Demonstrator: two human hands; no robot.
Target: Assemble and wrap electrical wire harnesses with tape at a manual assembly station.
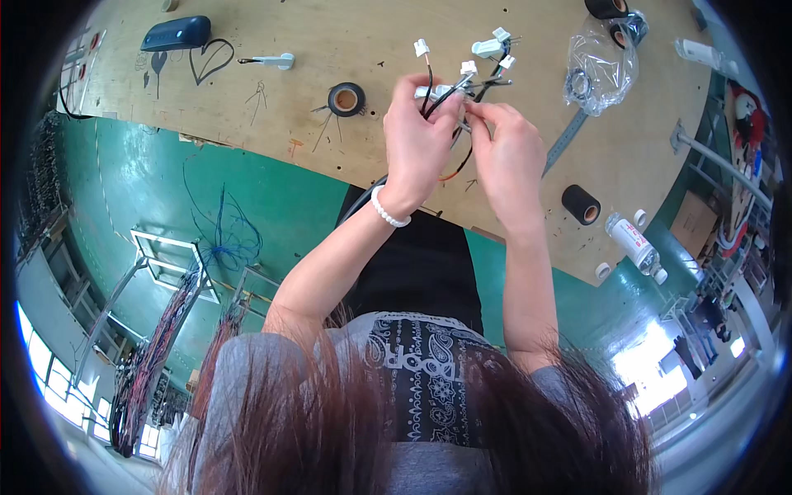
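Observation:
Over the wooden board, my left hand (417,139) is closed around a wire harness (427,92) of black and orange wires. White plastic connectors (469,68) stick out past my fingers on several wire ends. Beside it, my right hand (509,153) pinches thin wires close to the left fingertips. The exact spot between both sets of fingertips is too small to make out. A dark cable (363,200) runs from under my left wrist toward the board's near edge.
On the board (272,132) lie a black tape roll (334,99), a dark blue case (176,35), a white-handled tool (280,61), a clear plastic bag (606,74), a metal ruler (566,140) and another black roll (577,206). A bottle (634,243) is at right; hanging wire bundles (169,322) at lower left.

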